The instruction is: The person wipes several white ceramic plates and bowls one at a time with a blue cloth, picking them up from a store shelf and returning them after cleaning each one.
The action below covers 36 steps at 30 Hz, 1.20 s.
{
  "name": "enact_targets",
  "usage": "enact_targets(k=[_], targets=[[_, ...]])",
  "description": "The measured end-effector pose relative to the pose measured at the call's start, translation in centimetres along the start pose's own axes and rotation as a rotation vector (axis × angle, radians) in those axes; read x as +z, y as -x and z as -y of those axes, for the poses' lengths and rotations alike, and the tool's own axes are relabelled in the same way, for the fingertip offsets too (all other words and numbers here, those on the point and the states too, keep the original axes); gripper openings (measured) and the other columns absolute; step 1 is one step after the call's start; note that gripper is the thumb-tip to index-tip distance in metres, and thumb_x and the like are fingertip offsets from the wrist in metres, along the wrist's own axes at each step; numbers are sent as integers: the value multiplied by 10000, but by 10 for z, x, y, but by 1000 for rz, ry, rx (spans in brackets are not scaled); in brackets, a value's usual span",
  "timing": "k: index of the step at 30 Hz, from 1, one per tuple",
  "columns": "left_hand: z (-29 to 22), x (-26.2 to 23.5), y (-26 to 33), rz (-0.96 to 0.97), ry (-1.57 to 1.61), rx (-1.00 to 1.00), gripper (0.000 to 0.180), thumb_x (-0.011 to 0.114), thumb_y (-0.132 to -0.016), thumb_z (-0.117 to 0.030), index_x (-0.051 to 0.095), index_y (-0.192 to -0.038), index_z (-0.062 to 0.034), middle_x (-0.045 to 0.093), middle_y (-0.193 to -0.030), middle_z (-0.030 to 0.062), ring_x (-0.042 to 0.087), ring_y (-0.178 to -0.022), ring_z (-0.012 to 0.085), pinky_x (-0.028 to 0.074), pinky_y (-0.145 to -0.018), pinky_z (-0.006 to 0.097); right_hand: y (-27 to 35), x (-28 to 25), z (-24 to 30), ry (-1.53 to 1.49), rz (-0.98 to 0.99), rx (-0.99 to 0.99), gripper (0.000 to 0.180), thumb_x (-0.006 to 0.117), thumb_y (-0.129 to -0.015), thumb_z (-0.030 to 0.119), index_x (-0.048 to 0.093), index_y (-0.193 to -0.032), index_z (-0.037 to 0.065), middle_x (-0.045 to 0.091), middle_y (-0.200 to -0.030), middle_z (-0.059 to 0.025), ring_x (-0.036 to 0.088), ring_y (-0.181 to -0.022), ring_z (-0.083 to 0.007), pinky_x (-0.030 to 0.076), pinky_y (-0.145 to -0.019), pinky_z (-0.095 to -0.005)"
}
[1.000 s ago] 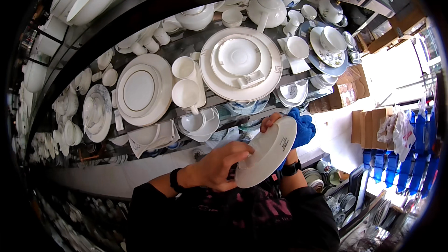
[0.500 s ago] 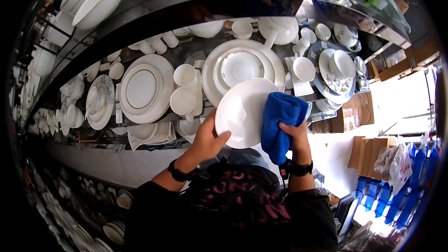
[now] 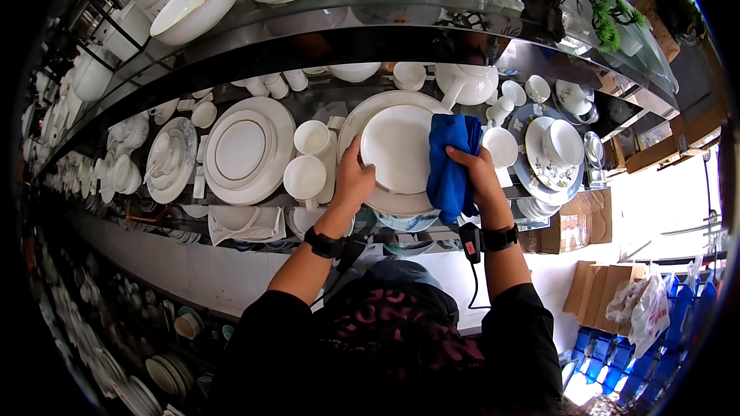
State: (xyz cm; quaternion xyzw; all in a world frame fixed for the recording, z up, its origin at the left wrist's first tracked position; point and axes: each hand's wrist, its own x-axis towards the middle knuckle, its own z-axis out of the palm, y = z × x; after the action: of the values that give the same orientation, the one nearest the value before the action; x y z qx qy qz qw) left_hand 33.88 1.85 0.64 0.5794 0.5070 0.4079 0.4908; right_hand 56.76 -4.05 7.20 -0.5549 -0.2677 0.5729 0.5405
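Observation:
A round white plate (image 3: 397, 150) lies level over a larger gold-rimmed plate (image 3: 393, 202) on the shelf; whether the two touch, I cannot tell. My left hand (image 3: 355, 183) is closed on its left edge, thumb on top. In my right hand (image 3: 476, 175) is a folded blue cloth (image 3: 451, 152), pressed against the plate's right edge and hiding that part of the rim. Just left of my left hand stand two white cups, the nearer cup (image 3: 304, 177) with its handle toward me. A white cup (image 3: 499, 146) sits beyond my right hand.
A white teapot (image 3: 470, 83) stands behind the plate. To the left is a stack of plates (image 3: 239, 150), to the right a floral bowl (image 3: 563, 142) on plates. A glass shelf (image 3: 308, 23) with bowls overhangs the back. Cardboard boxes (image 3: 605, 293) stand at right.
The white plate has moved away from me and levelled out over the larger plate. Both hands and the blue cloth went with it, arms stretching farther forward.

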Motion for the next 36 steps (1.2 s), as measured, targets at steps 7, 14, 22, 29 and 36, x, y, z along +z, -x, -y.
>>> enact_targets(k=[7, 14, 22, 29, 36], targets=[[16, -5, -12, 20, -137, -41, 640, 566, -745, 46, 395, -1362, 56, 591, -1150, 244, 631, -930, 308, 483, -831, 359, -17, -2, -5, 21, 25, 48, 456, 713, -793, 160, 546, -1183, -9, 643, -1008, -113, 633, -868, -216, 518, -775, -342], [7, -3, -10, 32, -357, 44, 716, 589, -750, 11, 315, -1411, 32, 527, -1212, 261, 549, -1079, 382, 439, -941, 383, -17, -1, -1, 5, 37, 64, 462, 715, -792, 167, 548, -1182, -15, 644, -1016, -122, 634, -878, -223, 520, -784, -351], [-5, -13, 3, 44, -328, 282, 771, 687, -739, -69, 280, -1386, 31, 327, -1365, 303, 341, -1276, 461, 316, -1071, 449, -11, 0, 0, -31, 16, 41, 461, 706, -807, 158, 535, -1196, -21, 647, -1020, -123, 644, -882, -230, 532, -780, -350], [-81, -94, 73, 445, 50, 147, 481, 666, -838, -87, 510, -1289, -34, 558, -1267, 121, 554, -1154, 206, 498, -869, 313, 43, 1, 8, -102, -193, -152, 459, 679, -806, 104, 525, -1216, -37, 646, -1038, -138, 650, -885, -253, 532, -815, -365], [24, -283, 80, -373, -207, 38, 366, 657, -812, -27, 585, -1171, -42, 623, -943, 52, 580, -708, 103, 482, -638, 251, 109, 98, -16, -378, 91, -177, 763, 740, -701, 138, 391, -1353, -48, 576, -1213, -196, 598, -1077, -314, 459, -978, -430]])
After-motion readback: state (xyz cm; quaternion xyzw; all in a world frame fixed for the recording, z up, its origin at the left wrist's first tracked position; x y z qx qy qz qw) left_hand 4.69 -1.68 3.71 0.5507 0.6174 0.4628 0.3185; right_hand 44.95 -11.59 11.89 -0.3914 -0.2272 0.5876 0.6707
